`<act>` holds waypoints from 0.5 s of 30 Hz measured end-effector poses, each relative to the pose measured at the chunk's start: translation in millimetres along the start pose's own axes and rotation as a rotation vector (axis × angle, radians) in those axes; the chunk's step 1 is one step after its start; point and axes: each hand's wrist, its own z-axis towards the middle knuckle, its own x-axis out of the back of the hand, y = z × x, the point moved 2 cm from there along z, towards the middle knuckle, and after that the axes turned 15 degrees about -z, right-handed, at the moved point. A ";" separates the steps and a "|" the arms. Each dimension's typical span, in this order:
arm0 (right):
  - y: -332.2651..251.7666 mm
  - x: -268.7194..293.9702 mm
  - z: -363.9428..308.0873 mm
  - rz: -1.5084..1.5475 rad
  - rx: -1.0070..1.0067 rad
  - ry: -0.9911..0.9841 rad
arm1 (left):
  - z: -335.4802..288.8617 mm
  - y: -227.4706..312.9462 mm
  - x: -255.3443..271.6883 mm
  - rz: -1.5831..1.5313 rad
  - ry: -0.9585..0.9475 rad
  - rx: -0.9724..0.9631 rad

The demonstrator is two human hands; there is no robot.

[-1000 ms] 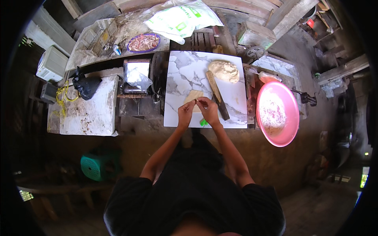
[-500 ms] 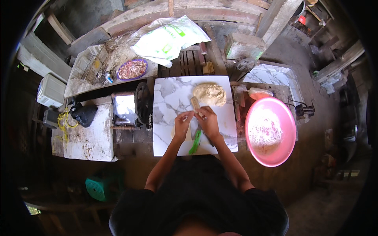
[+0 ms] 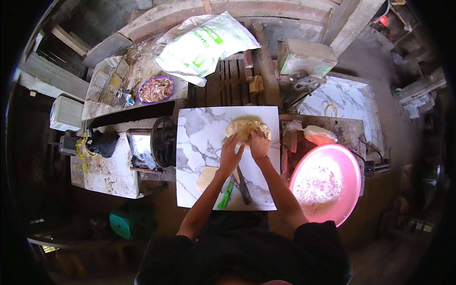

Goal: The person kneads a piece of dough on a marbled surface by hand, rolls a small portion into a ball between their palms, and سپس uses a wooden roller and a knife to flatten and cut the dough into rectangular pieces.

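Note:
A pale yellow lump of dough (image 3: 236, 127) lies on the white marble-patterned board (image 3: 197, 130). My left hand (image 3: 231, 152) reaches its near left edge, fingers stretched out and thumb apart. On the near right part of the dough lies my right hand (image 3: 259, 144), with its fingers spread over it. A flat pale piece of dough (image 3: 206, 178) sits to the left of my left forearm. Between my forearms are a green-handled tool (image 3: 226, 195) and a long dark flat bar or blade (image 3: 243, 188), whose kind I cannot tell.
Right of the board stands a pink basin (image 3: 350, 190) with white powder inside. A plastic bag of orange stuff (image 3: 319, 135) lies behind it. To the left is a machine with a dark wheel (image 3: 163, 141). Farther back are a white-green sack (image 3: 206, 50) and a purple-rimmed plate (image 3: 156, 90).
Both hands have moved forward from the middle of the board onto the dough. The small beige piece they held no longer shows in them. The view has shifted slightly.

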 end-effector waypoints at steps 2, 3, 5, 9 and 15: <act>-5.3 4.4 -2.8 -0.123 0.124 -0.151 | -2.2 -5.4 -0.1 0.140 -0.056 -0.065; -9.0 6.0 -9.9 -0.117 0.128 -0.161 | -4.5 -6.9 -1.4 0.273 -0.121 -0.143; -19.7 12.8 -25.2 -0.296 0.283 -0.033 | -10.5 -14.9 -1.0 0.227 -0.150 -0.141; -35.9 14.0 -20.0 -0.280 0.239 -0.314 | -16.4 -13.0 6.1 0.287 -0.219 -0.142; -34.8 1.2 -6.0 -0.282 0.219 -0.285 | 0.7 -14.1 -0.7 0.415 -0.221 -0.193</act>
